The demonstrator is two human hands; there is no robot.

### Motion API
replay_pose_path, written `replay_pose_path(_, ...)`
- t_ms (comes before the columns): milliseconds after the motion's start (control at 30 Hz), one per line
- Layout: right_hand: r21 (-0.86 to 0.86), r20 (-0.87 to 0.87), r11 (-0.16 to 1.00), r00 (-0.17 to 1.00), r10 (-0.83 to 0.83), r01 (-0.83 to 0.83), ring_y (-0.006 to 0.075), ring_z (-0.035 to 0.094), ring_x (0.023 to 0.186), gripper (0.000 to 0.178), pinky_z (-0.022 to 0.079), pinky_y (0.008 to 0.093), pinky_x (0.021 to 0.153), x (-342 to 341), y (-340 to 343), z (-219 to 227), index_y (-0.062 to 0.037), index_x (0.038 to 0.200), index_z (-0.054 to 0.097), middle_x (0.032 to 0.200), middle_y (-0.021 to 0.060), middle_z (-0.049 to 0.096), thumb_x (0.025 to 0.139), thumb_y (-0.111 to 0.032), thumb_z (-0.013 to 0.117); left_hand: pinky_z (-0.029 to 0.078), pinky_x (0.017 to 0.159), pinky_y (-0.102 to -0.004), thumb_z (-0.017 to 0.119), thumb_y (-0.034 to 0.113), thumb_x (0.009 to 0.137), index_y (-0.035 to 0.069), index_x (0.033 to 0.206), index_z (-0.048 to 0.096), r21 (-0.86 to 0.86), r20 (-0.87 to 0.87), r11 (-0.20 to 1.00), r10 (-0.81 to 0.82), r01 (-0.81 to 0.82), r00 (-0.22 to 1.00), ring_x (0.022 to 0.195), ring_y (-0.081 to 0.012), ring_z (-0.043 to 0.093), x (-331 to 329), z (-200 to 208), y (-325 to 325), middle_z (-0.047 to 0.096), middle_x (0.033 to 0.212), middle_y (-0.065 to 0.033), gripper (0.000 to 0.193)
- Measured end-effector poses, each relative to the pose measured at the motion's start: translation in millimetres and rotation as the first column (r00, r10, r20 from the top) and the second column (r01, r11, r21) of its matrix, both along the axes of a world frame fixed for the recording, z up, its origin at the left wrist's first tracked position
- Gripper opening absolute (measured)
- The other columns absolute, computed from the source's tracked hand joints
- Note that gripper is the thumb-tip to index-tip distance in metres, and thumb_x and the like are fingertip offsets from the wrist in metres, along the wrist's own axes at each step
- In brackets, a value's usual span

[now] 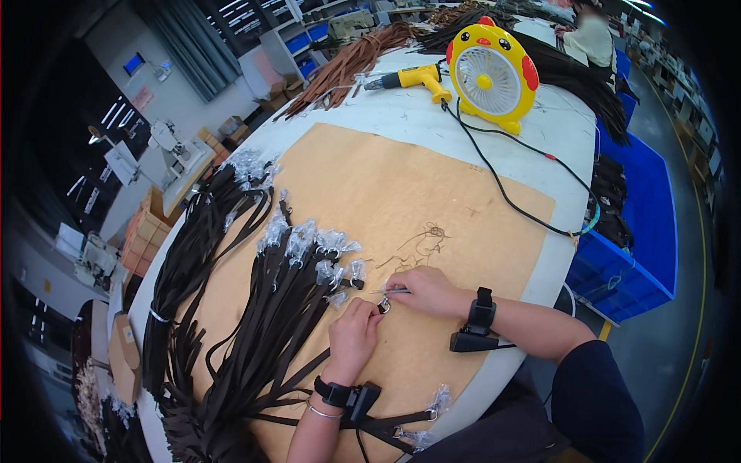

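My left hand [354,336] is closed, its fingers pinching the end of a black strap near a small metal clasp [385,304]. Just to its right, my right hand [429,292] grips a slim grey metal tool [398,291], whose tip points left, above the clasp. The tool's exact kind is too small to tell. Left of my hands lies a thick bundle of black straps [266,309], their metal ends wrapped in clear plastic [302,241]. Two more wrapped strap ends [438,401] lie near the table's front edge.
Brown paper [478,208] covers much of the white table; loose dark threads [421,243] lie on it. Beyond stand a yellow chick-shaped fan [486,81] and a yellow heat gun [417,77] with a black cable. Right of the table is a blue bin [648,255]. A person [588,38] sits far off.
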State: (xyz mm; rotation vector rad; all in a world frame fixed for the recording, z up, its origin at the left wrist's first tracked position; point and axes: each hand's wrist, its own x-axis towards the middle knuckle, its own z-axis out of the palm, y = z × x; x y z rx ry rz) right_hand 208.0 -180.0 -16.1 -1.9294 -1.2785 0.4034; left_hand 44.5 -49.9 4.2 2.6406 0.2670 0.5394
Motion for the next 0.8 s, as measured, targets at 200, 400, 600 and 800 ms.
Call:
replay_pose_path(200,-0.002,-0.001,1.0,1.0,-0.003,0.003,0.0322,0.069,0.083,0.021,0.053,0.0436,0.073,2,-1,-1,-0.0097,0.098,0.073,0.088,0.0125,0.073,0.09,-0.028,0.066,0.05,0.062,-0.0406,0.07,0.006,0.084,0.006,0.087,0.061,0.007,-0.086,0.985,0.172,-0.172,0.981,0.072,-0.0305,0.065,-26,15,38,0.062,0.087,-0.0088,0.01)
replay_pose_path(400,-0.035,-0.036,0.999,0.999,-0.014,0.013,0.032,0.069,0.082,0.022,0.053,0.043,0.073,2,0,3,-0.0092,0.099,0.074,0.087,0.0124,0.073,0.09,-0.028,0.066,0.05,0.059,-0.0365,0.074,0.009,0.084,0.008,0.101,0.066,-0.035,-0.015,0.989,0.142,-0.142,0.99,0.065,-0.0257,0.064,-22,24,14,0.063,0.089,-0.0082,0.019)
replay_pose_path(600,-0.012,-0.092,1.0,0.996,0.007,-0.008,0.0329,0.069,0.081,0.027,0.053,0.0434,0.073,3,-3,11,-0.0078,0.099,0.073,0.087,0.0125,0.072,0.092,-0.032,0.065,0.053,0.063,-0.0396,0.07,0.014,0.088,0.009,0.111,0.067,0.081,-0.103,0.993,-0.082,0.091,0.991,0.074,-0.0314,0.066,-4,9,10,0.064,0.091,-0.009,0.024)
replay_pose_path(800,0.1,0.245,0.99,0.967,0.07,-0.097,0.0298,0.068,0.076,0.028,0.054,0.0416,0.067,1,-10,12,-0.0099,0.108,0.071,0.087,0.0092,0.067,0.095,-0.034,0.063,0.054,0.065,-0.0412,0.069,0.011,0.088,0.006,0.097,0.07,-0.052,0.019,0.997,-0.062,0.063,0.998,0.075,-0.0337,0.066,-7,0,14,0.065,0.085,-0.011,0.01)
